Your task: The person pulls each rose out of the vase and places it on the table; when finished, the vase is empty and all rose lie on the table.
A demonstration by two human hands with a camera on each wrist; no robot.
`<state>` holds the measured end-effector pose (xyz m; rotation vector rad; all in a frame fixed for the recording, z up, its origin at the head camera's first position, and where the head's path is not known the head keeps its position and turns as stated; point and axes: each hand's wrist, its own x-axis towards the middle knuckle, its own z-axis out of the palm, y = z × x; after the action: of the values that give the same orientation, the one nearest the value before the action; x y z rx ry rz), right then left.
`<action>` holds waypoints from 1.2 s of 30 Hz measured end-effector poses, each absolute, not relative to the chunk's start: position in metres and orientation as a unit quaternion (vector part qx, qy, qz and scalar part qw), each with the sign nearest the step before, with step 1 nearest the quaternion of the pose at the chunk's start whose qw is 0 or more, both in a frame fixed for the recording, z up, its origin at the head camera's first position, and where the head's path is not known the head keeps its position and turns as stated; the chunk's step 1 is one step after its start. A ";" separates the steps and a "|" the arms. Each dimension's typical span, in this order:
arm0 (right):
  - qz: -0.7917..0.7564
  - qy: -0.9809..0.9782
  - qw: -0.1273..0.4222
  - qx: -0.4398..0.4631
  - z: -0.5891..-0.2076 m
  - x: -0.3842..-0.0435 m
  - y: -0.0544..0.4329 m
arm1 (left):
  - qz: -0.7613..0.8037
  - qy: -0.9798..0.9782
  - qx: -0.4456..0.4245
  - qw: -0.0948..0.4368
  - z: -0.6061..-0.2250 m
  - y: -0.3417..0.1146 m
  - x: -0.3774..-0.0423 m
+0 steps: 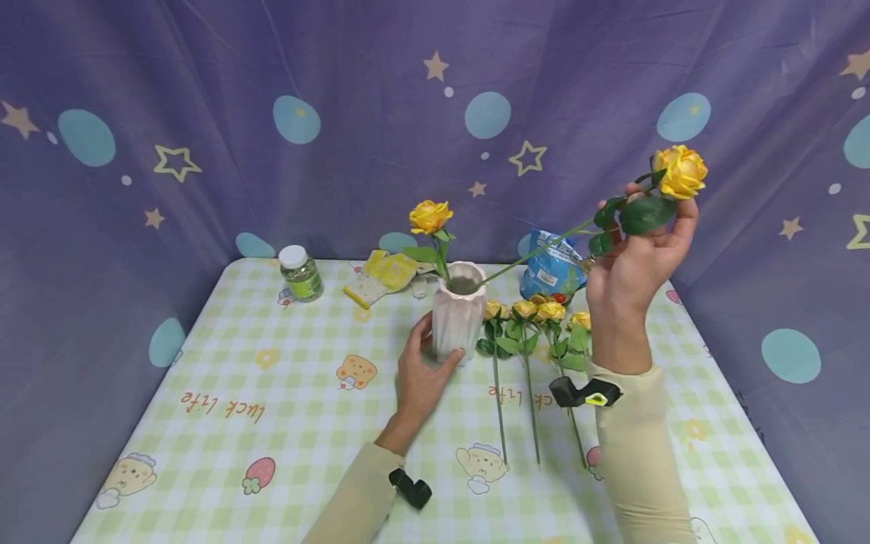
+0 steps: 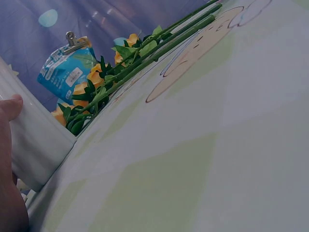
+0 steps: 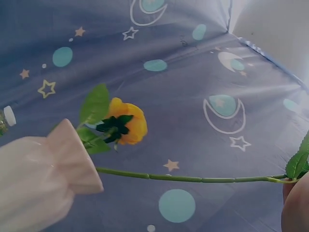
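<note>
A pale, ribbed vase (image 1: 459, 321) stands on the table, and my left hand (image 1: 424, 374) grips its lower part, thumb in front. One yellow rose (image 1: 430, 217) rises from the vase, leaning left. My right hand (image 1: 639, 257), raised at the right, holds a second yellow rose (image 1: 682, 172) just under its bloom, among the leaves. The long green stem (image 3: 203, 179) of that rose slants down to the vase's mouth, where the rim hides its tip. Beside the vase, several more yellow roses (image 1: 525, 310) lie with stems toward me.
A blue pouch (image 1: 552, 266) stands behind the lying roses, with a metal clip (image 2: 73, 42) on top. Left of the vase are a yellow and white packet (image 1: 384, 276) and a white-lidded jar (image 1: 301, 273). The checked tablecloth (image 1: 299, 453) ends at a purple curtain (image 1: 381, 91).
</note>
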<state>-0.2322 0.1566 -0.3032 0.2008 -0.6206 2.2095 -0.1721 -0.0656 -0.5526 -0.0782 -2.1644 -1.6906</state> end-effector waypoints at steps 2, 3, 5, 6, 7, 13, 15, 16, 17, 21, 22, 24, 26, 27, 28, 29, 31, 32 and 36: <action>0.876 -0.241 0.409 0.083 -0.302 -0.232 0.161 | -0.602 -0.774 -0.024 0.195 -0.553 -0.066 -0.172; 0.873 -0.244 0.413 0.086 -0.302 -0.231 0.163 | -0.601 -0.775 -0.022 0.193 -0.553 -0.066 -0.172; 0.868 -0.250 0.418 0.092 -0.302 -0.231 0.167 | -0.599 -0.777 -0.018 0.191 -0.553 -0.066 -0.172; 0.866 -0.253 0.422 0.095 -0.302 -0.231 0.169 | -0.599 -0.778 -0.016 0.189 -0.553 -0.066 -0.172; 0.862 -0.257 0.425 0.099 -0.302 -0.231 0.171 | -0.598 -0.779 -0.014 0.188 -0.553 -0.066 -0.172; 0.863 -0.242 0.431 0.102 -0.302 -0.232 0.180 | -0.600 -0.778 -0.012 0.183 -0.553 -0.067 -0.173; 0.863 -0.241 0.433 0.101 -0.303 -0.232 0.182 | -0.600 -0.779 -0.011 0.182 -0.553 -0.066 -0.172; 0.862 -0.243 0.433 0.101 -0.304 -0.233 0.183 | -0.599 -0.780 -0.011 0.181 -0.553 -0.067 -0.172; 0.862 -0.246 0.432 0.100 -0.305 -0.233 0.184 | -0.597 -0.781 -0.012 0.181 -0.553 -0.066 -0.172; 0.862 -0.261 0.423 0.101 -0.311 -0.233 0.188 | -0.595 -0.782 -0.014 0.184 -0.553 -0.066 -0.171; 0.861 -0.263 0.422 0.103 -0.312 -0.233 0.189 | -0.595 -0.782 -0.014 0.186 -0.553 -0.066 -0.171; 0.862 -0.262 0.421 0.107 -0.315 -0.234 0.191 | -0.595 -0.781 -0.013 0.187 -0.553 -0.066 -0.171; 0.860 -0.263 0.422 0.112 -0.317 -0.235 0.193 | -0.596 -0.781 -0.012 0.187 -0.554 -0.066 -0.172; 0.859 -0.264 0.423 0.115 -0.319 -0.235 0.194 | -0.596 -0.781 -0.011 0.186 -0.554 -0.066 -0.171; 0.859 -0.265 0.422 0.116 -0.321 -0.235 0.196 | -0.597 -0.781 -0.011 0.186 -0.554 -0.066 -0.171; 0.860 -0.265 0.420 0.116 -0.323 -0.235 0.198 | -0.597 -0.780 -0.011 0.185 -0.554 -0.066 -0.171; 0.862 -0.269 0.414 0.112 -0.327 -0.235 0.202 | -0.598 -0.780 -0.011 0.184 -0.554 -0.066 -0.171; 0.863 -0.271 0.412 0.109 -0.329 -0.235 0.205 | -0.598 -0.780 -0.012 0.184 -0.554 -0.066 -0.171; 0.862 -0.288 0.407 0.090 -0.336 -0.237 0.218 | -0.599 -0.779 -0.016 0.184 -0.553 -0.066 -0.172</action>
<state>-0.2373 0.2176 -0.3365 0.2270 -0.7253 2.1731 -0.1723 -0.0656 -0.5532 -0.0462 -2.1966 -1.6904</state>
